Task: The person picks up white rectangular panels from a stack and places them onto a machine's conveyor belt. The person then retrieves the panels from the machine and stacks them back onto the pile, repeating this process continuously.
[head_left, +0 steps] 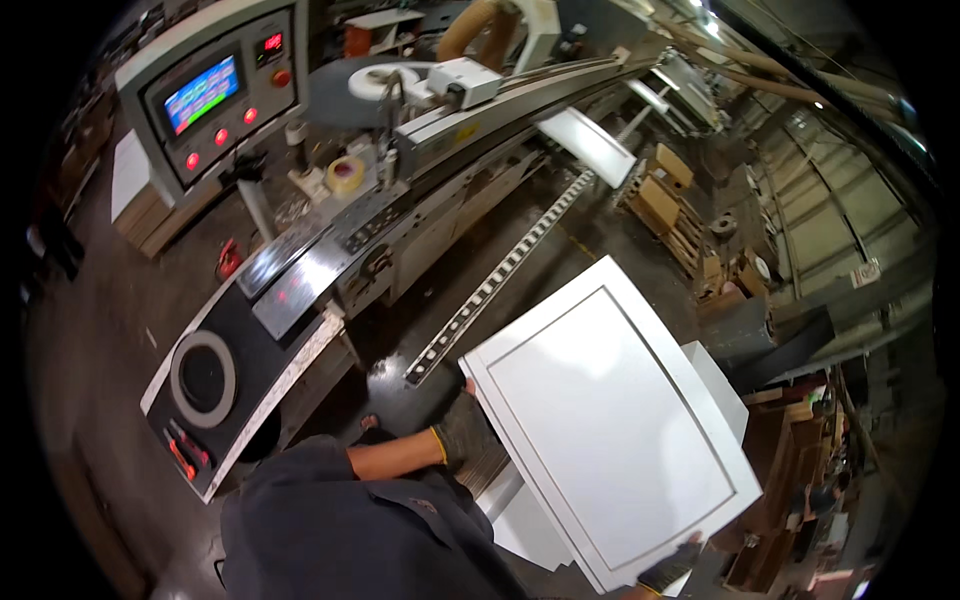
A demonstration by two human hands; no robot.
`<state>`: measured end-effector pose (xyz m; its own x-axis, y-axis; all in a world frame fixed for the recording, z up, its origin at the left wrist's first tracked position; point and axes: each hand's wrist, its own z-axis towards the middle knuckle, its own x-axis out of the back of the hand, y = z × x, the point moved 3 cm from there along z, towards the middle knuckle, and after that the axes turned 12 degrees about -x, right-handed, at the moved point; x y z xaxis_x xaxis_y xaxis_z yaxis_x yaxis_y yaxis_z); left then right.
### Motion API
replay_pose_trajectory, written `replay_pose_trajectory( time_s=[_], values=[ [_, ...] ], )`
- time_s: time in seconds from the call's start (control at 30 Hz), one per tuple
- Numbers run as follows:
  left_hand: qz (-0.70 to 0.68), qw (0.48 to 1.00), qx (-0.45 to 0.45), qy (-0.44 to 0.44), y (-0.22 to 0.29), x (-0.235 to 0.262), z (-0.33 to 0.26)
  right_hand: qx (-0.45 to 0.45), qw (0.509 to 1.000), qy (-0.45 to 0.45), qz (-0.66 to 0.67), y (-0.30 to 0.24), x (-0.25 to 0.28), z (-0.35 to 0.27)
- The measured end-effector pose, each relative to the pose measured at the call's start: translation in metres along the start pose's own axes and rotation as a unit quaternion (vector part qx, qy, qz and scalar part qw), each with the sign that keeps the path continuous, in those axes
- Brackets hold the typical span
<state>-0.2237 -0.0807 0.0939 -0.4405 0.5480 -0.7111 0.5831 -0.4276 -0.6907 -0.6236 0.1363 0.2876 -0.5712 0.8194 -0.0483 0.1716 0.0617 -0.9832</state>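
Note:
A large white cabinet door panel (pixel 610 420) with a thin grooved frame line lies tilted before me, its face up. My left hand (pixel 466 430), in a dark work glove with a yellow cuff, grips the panel's left edge near its far left corner; fingertips show at the edge. At the near right edge my right hand (pixel 672 565), gloved too, holds the panel close to its corner. Most of the fingers of both hands are hidden under the board. Beneath and beside it show more white boards (pixel 715 385).
On the left stands an edge banding machine with a control panel (pixel 215 95). Its black side table (pixel 250 350) carries a grey ring-shaped roll (pixel 203 378) and cutter knives (pixel 182 455). A roller rail (pixel 500 280) runs ahead to another white panel (pixel 590 145). Wooden pallets (pixel 665 215) stand beyond.

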Motion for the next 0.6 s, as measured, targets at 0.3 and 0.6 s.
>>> replay_pose_trajectory(
  time_s=[0.3,0.6],
  values=[
    [0.347,0.85,-0.387,0.088,0.144,-0.013,-0.106,-0.059,0.993,0.025,-0.101,0.243,-0.108,0.037],
    [0.301,0.758,-0.54,0.205,0.293,-0.034,-0.195,-0.144,0.961,-0.062,-0.226,0.342,-0.289,-0.045]
  ],
)
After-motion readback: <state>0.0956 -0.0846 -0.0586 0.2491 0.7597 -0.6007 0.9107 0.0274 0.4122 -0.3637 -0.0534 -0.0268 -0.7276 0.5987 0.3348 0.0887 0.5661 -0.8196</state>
